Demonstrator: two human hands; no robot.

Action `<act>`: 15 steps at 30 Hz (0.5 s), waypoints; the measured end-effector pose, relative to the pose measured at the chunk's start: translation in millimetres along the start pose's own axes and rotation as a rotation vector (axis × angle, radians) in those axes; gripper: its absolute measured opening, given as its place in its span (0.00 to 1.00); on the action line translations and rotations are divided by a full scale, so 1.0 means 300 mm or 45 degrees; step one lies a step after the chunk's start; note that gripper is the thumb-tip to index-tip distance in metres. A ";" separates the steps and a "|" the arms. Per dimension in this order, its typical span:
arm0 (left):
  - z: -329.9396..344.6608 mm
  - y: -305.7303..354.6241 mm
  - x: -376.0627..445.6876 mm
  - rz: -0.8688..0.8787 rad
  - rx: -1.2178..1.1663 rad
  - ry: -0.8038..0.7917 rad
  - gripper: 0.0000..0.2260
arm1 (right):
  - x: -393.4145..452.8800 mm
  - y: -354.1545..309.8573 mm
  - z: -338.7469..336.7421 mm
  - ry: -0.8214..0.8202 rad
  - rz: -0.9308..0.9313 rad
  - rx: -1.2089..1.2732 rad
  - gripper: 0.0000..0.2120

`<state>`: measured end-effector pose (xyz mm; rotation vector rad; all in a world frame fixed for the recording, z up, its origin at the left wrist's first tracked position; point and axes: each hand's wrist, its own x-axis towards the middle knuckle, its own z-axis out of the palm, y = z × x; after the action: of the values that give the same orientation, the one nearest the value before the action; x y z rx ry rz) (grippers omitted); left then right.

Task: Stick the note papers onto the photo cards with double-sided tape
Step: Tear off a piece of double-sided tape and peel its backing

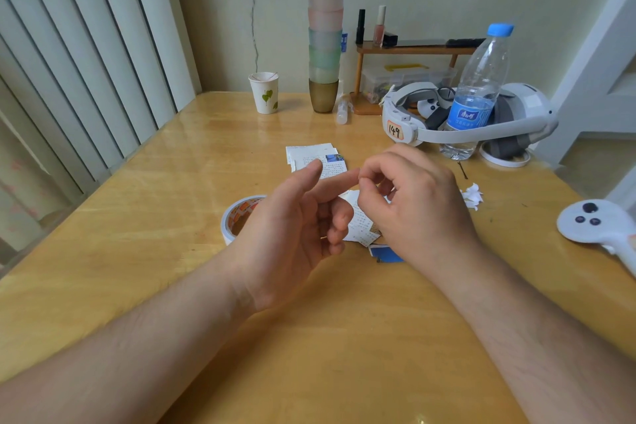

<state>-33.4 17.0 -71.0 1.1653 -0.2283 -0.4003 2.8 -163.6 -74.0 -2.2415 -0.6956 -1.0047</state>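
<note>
Your view looks down on a yellow wooden tabletop [137,251], and everything here is placed relative to the roll of double-sided tape [237,217] lying flat left of centre.

Far behind the tape, near the wall, stands a white paper cup [264,92] with green leaves printed on it. To the right of that cup rises a tall stack of pastel plastic cups [325,27].

Just right of the tape, touching it in the picture and partly hiding it, is your left hand [296,227]. Its grip is loose: the thumb and forefinger reach out straight, the other fingers curl lightly, and it holds nothing you can see.

Behind the tape and to its right, a small pile of printed note papers [315,157] lies flat on the wood.

Further right of the tape, your right hand [413,203] meets the tip of your left forefinger. Its thumb and forefinger are pinched together; whether a scrap of tape sits between them cannot be told.

Under the right hand lies another printed note paper [359,227], and a blue-edged photo card [387,255] peeks out at its near side.

Well to the right and behind stand a white headset [447,127] and a water bottle [481,93]. A white controller [595,224] lies at the far right edge.
</note>
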 end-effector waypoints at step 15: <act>0.004 0.014 -0.001 0.012 -0.053 0.056 0.29 | 0.003 -0.028 -0.004 -0.079 0.375 0.334 0.08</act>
<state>-33.2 17.6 -66.6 1.1309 -0.1865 -0.3694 -2.8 -158.4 -70.4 -2.0747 -0.4731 -0.6626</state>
